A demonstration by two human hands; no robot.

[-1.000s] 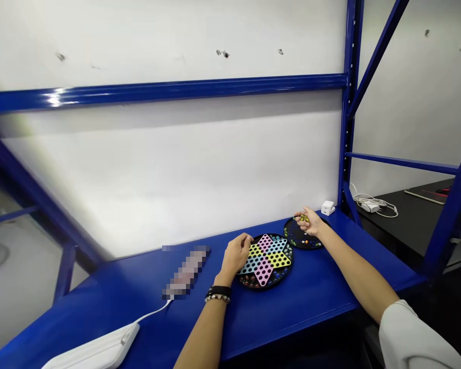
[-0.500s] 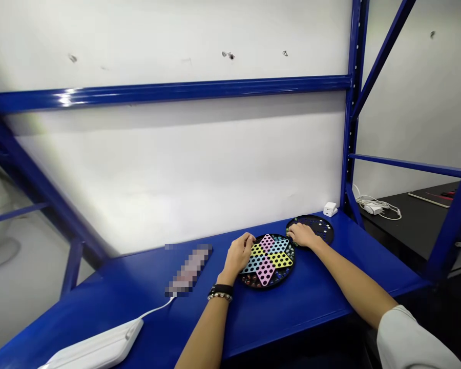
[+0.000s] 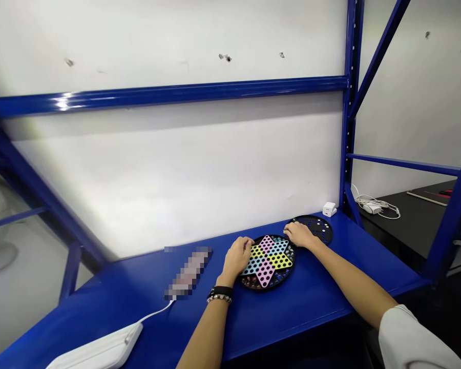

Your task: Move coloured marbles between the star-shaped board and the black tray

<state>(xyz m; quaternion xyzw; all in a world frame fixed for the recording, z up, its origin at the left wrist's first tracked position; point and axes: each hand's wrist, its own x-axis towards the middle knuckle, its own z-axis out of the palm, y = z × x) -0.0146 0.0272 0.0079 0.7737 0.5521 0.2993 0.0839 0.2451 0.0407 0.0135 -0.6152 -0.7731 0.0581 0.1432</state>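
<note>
Right grip (image 3: 298,234) lowered to black tray (image 3: 319,228); left grip (image 3: 238,255) at left edge of star board (image 3: 267,260); both holds unclear.

We get bright, mostly even light, seemingly from above: soft shadow band under blue crossbeam (image 3: 200,94) along white wall (image 3: 176,174). Hard glare on crossbeam at 10 o'clock. Deep shade beneath blue tabletop (image 3: 292,312) at 5 o'clock, bottom edge. We note smeared softness at 9 o'clock, around blue diagonal brace (image 3: 49,197); wide-angle stretch toward edges. Coarse pixel mosaic hides oblong item (image 3: 190,271) at 7 o'clock. Chinese checkers board (image 3: 267,261), 5 o'clock, reads crisp; its marbles (image 3: 249,281) look mushy to us.
</note>
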